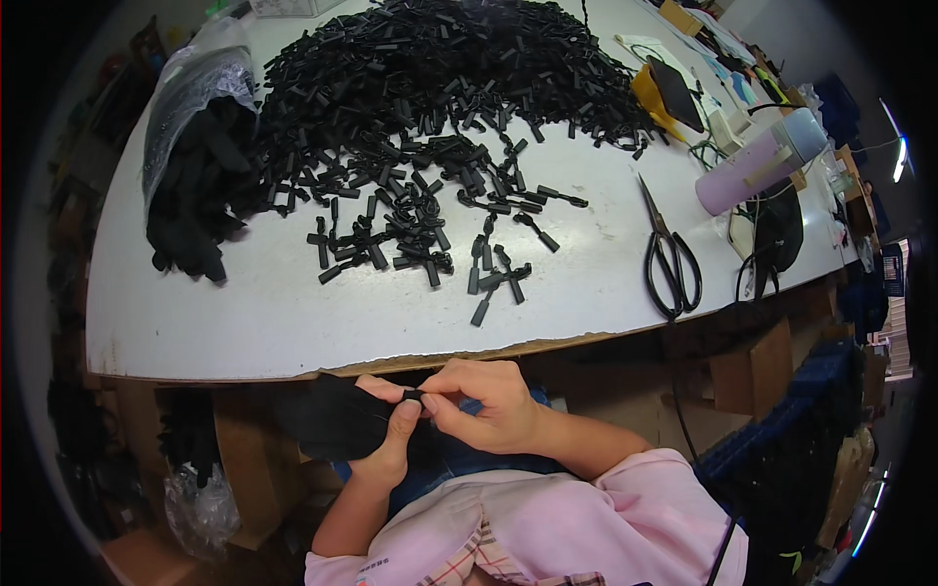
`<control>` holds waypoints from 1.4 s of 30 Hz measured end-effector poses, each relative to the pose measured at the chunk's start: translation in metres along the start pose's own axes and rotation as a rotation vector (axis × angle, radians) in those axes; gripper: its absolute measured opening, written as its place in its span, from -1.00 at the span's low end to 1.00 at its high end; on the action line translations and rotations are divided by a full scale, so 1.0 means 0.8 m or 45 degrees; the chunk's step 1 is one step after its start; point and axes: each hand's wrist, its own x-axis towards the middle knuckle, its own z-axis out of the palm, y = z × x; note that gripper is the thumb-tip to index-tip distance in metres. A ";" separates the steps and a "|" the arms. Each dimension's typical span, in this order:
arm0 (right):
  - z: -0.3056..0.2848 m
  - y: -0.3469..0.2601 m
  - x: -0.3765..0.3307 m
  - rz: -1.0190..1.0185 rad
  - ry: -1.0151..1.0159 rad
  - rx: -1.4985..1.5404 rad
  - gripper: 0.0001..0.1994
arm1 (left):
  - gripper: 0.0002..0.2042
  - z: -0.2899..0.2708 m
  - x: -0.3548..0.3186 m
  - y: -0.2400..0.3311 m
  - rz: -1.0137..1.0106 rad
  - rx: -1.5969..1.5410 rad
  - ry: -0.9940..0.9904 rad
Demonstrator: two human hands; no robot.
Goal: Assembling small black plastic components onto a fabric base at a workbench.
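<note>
Just in front of the table's near edge, my two hands meet over my lap. A small black piece (414,395) is pinched between them, mostly covered by fingertips, so its exact kind is hidden. My left hand (391,435) grips it between thumb and fingers from the left, and my right hand (489,405) pinches it from the right. Dark black cloth (332,420) spreads beside and behind my left hand; whether the small piece belongs to it I cannot tell. Ahead on the white table lie several loose black zipper-pull-like pieces (484,278) with cord loops.
A large heap of the same black pieces (430,68) covers the table's far side. At left, a clear plastic bag (200,73) spills black strips. Black-handled scissors (669,259) lie at right, near a lilac bottle (747,176) and a phone on a yellow stand (657,98).
</note>
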 end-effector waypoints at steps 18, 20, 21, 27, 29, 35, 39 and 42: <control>-0.104 0.019 0.033 -0.063 0.216 -1.333 -0.79 | -0.81 -0.005 0.008 -0.004 -0.397 -0.538 -0.062; -0.111 0.027 0.031 -0.145 0.108 -1.283 -0.79 | -0.82 0.001 0.007 -0.008 -0.351 -0.406 -0.026; -0.112 0.031 0.031 -0.145 0.109 -1.285 -0.79 | -0.83 0.003 0.006 -0.009 -0.308 -0.273 0.011; -0.070 0.013 0.024 0.202 0.455 -0.211 -0.92 | -0.90 0.012 0.003 0.000 -0.070 0.288 0.045; -0.043 -0.008 0.013 0.468 0.206 0.276 -0.91 | -0.90 0.015 0.005 -0.001 -0.038 0.303 0.018; -0.021 -0.010 0.014 0.057 -0.094 -0.053 -0.85 | -0.87 0.011 0.005 -0.007 -0.028 0.098 0.047; -0.022 -0.002 0.014 -0.007 -0.142 -0.122 -0.83 | -0.84 0.002 0.008 -0.009 0.033 0.155 -0.044; -0.020 -0.002 0.015 0.041 -0.148 -0.079 -0.83 | -0.84 -0.002 0.006 -0.010 -0.025 0.043 -0.058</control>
